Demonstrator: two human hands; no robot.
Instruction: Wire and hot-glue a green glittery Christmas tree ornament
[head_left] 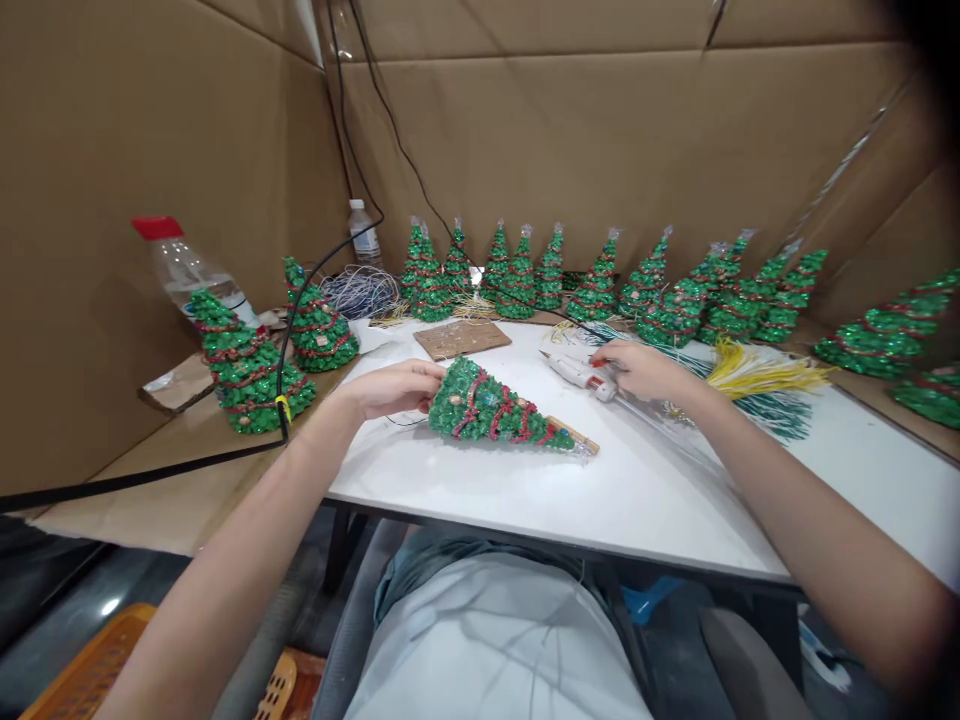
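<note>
Head view, left to right: what comes first?

"Left hand [397, 388], its fingers grasping the miniature Christmas tree [487, 405] by the base; some fingertips are hidden behind it."

"How does the tree lie?"

"On its side on the white tabletop [510, 490], just right of those fingers. Its long axis runs from base at left to tip at right, slanting toward the wearer."

"And beyond?"

"A hot glue gun [581, 375], apart from the tree, then the right hand [637, 370], its fingers wrapped around the gun's rear as far as shows."

"Which relation counts?"

"Nozzle to base, I judge: the nozzle [546, 355] points left, past the tree's far side. The left hand is nearer, already touching the tree."
</note>
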